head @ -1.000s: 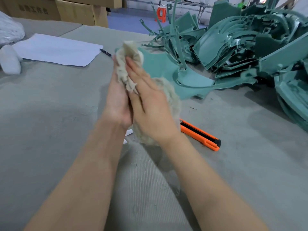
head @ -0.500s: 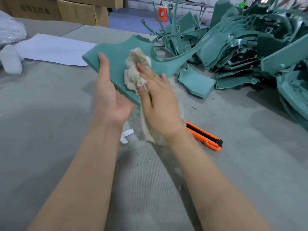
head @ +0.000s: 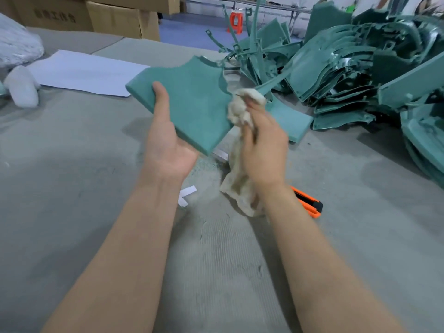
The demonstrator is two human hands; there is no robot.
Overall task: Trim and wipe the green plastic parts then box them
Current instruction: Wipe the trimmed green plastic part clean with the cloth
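Nearest the camera: two bare forearms reaching forward over a grey ribbed worktop [head: 72, 224]. Between the wrists, a small white scrap [head: 187, 195] lying flat; just beside the right wrist, an orange utility knife [head: 311, 206], partly hidden by the arm.

Hands apart, each clamped on its own thing. Grips a crumpled off-white rag [head: 240, 188] in the right hand [head: 264, 150], fingers curled round it, loose tail hanging below the wrist, bunched top pressed against the right edge of the green plastic part [head: 197, 109]. Pinches that part in the left hand [head: 168, 150], palm up, thumb laid flat on the upper face, remaining fingers hidden beneath. Part held clear of the worktop, tilted, near corner lowest, its shadow on the surface below.

Further back, right: a second flat green panel [head: 290, 121] lying on the worktop, then a large tangled heap of green parts [head: 360, 75] with curved shells and thin runners sticking up.

Further back, left: a white paper sheet [head: 89, 73] lying flat; a white wrapped bundle [head: 21, 87] at the frame edge.

Farthest: stacked cardboard boxes [head: 115, 18] and, on a blue floor [head: 192, 32] beyond the worktop, an orange stool [head: 236, 21].
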